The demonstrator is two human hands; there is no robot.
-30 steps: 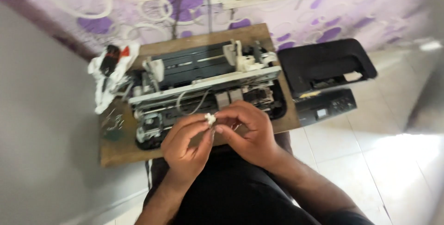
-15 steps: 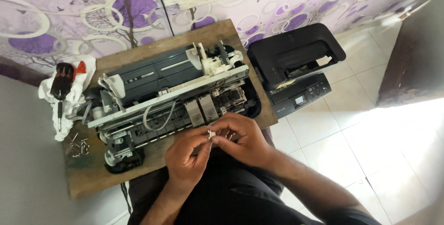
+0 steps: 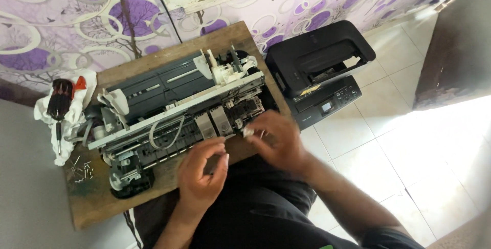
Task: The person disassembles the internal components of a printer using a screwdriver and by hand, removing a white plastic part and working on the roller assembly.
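Note:
A stripped-down printer mechanism (image 3: 174,105) lies on a wooden board (image 3: 97,203) across my lap. My right hand (image 3: 276,139) pinches a small white part (image 3: 248,132) beside the mechanism's right front corner. My left hand (image 3: 202,172) hovers over the board's front edge, fingers loosely curled, with nothing visibly in it. The two hands are apart.
A black printer housing (image 3: 317,62) with its control panel (image 3: 327,103) sits on the tiled floor to the right. At the board's left lie a screwdriver (image 3: 59,108) on a white cloth (image 3: 76,126) and several loose screws (image 3: 82,169). A patterned purple wall (image 3: 61,13) stands behind.
My hands, which were together on the small white part, have separated. The right hand has carried the part to the right, toward the mechanism's corner. The view has also shifted.

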